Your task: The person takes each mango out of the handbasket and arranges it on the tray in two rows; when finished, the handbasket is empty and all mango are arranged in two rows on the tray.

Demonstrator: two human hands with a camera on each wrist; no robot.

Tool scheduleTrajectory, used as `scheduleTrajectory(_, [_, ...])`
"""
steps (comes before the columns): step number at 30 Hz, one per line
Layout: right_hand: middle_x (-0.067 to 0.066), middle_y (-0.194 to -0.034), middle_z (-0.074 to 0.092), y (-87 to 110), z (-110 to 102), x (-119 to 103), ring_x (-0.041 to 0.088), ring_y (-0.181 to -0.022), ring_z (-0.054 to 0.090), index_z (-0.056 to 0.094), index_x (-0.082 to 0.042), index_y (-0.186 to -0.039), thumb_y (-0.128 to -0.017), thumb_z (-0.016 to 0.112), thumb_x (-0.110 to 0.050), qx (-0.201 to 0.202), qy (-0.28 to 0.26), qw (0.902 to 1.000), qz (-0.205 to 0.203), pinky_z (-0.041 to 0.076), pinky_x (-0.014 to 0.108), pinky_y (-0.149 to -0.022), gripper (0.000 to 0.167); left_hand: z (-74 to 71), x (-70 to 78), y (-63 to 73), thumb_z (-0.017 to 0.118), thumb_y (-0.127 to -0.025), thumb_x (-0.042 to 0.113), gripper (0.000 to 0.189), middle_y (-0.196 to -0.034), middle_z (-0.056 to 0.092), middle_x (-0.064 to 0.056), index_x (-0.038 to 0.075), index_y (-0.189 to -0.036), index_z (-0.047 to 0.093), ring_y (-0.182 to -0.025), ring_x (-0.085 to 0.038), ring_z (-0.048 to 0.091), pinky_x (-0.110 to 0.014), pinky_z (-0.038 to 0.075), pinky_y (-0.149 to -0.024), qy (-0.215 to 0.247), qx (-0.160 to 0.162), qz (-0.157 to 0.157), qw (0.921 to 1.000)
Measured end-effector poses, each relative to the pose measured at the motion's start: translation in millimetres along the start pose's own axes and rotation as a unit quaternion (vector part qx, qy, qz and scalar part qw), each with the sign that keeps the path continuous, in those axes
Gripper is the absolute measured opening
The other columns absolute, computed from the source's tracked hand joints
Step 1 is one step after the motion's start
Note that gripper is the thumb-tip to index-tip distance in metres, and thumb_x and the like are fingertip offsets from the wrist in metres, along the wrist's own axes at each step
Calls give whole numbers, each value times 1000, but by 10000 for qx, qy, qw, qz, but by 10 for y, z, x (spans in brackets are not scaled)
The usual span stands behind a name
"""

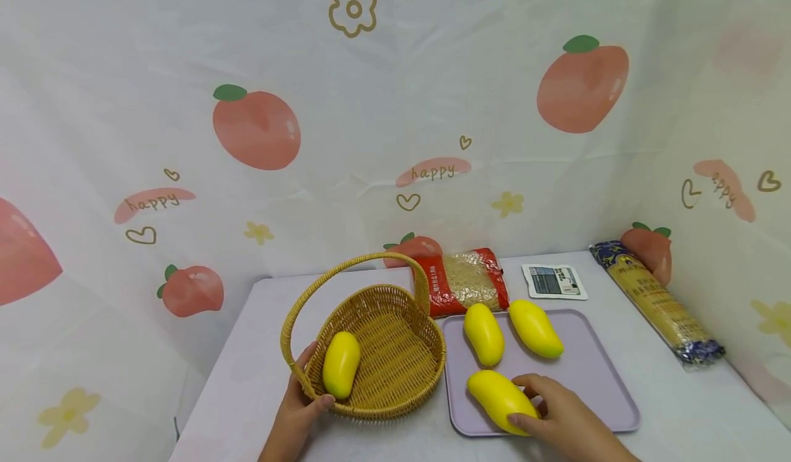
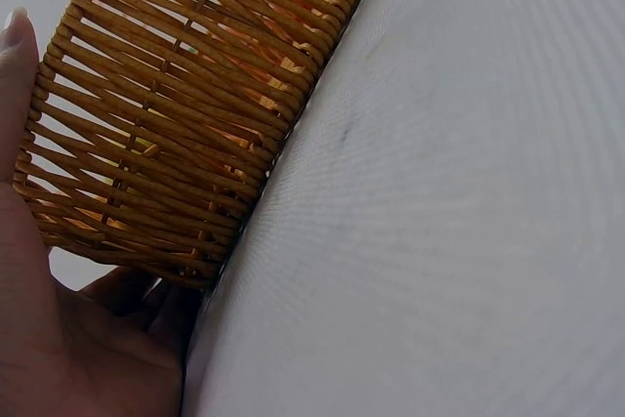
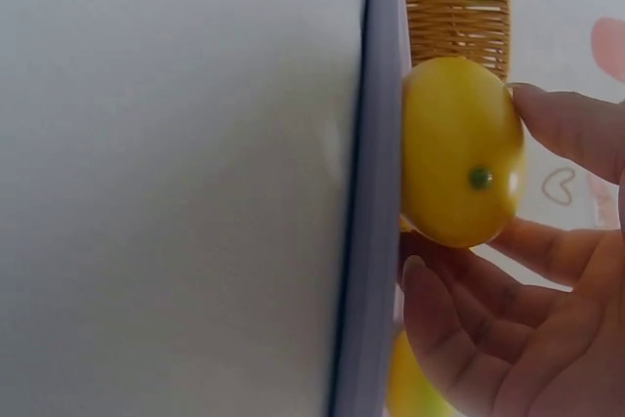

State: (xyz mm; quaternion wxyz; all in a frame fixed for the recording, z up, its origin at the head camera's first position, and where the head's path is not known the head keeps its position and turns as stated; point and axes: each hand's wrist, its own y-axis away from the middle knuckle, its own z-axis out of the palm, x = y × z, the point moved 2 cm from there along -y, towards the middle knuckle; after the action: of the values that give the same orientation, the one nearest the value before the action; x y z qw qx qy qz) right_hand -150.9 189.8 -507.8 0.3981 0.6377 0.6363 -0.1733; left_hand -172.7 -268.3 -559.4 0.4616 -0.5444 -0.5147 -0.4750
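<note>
A round wicker basket with a tall arched handle stands left of centre, and one yellow mango lies inside it. My left hand grips the basket's left side near the handle's base, thumb over the rim. The left wrist view shows its fingers reaching round the woven wall. On the lilac tray lie two more mangoes, one on the left and one behind. With thumb and fingers, my right hand holds a third mango, low at the tray's front edge.
Behind the basket and tray lies a red bag with pale contents. To its right is a small white packet. A long clear bag of yellow sticks with blue ends runs along the right wall. Printed cloth hangs around the table.
</note>
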Motion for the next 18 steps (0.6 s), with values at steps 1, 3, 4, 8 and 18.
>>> scheduleTrajectory(1, [3, -120, 71, -3, 10, 3, 24, -96, 63, 71, -5, -129, -87, 95, -35, -7, 17, 10000, 16, 58, 54, -89, 57, -1, -1, 0, 79, -103, 10, 90, -177, 20, -10, 34, -173, 27, -154, -26, 29, -12, 37, -106, -5, 5, -11, 10000])
scheduleTrajectory(3, [1, -118, 71, -14, 28, 0, 23, -96, 63, 71, -6, -130, -88, 94, -38, -25, 39, 9999, 93, 58, 54, -90, 58, -2, -4, 3, 79, -103, 10, 90, -177, 20, -10, 35, -173, 28, -155, -28, 28, -12, 37, -106, -34, 30, -33, 10000])
scheduleTrajectory(4, [1, -117, 71, -20, 37, -1, 24, -96, 63, 71, -5, -131, -88, 93, -40, -31, 57, 9999, 127, 58, 54, -90, 60, -2, -5, 4, 78, -103, 10, 90, -177, 20, -10, 34, -173, 27, -154, -27, 29, -12, 37, -106, -54, 38, -29, 10000])
scheduleTrajectory(8, [1, -111, 71, -38, 65, -5, 24, -95, 63, 70, -4, -133, -88, 91, -48, -87, 73, 9993, 348, 58, 55, -90, 66, -5, -7, 11, 79, -103, 11, 90, -177, 20, -9, 35, -173, 28, -151, -17, 33, -12, 37, -106, -129, 72, -60, 9999])
scheduleTrajectory(18, [2, -106, 70, 5, 26, -10, 23, -90, 64, 66, -3, -139, -91, 88, -52, -35, 64, 9990, 437, 60, 52, -85, 71, 3, -3, 5, 78, -103, 9, 91, -178, 18, -12, 33, -174, 27, -156, -34, 26, -12, 36, -106, -60, 24, 55, 10000])
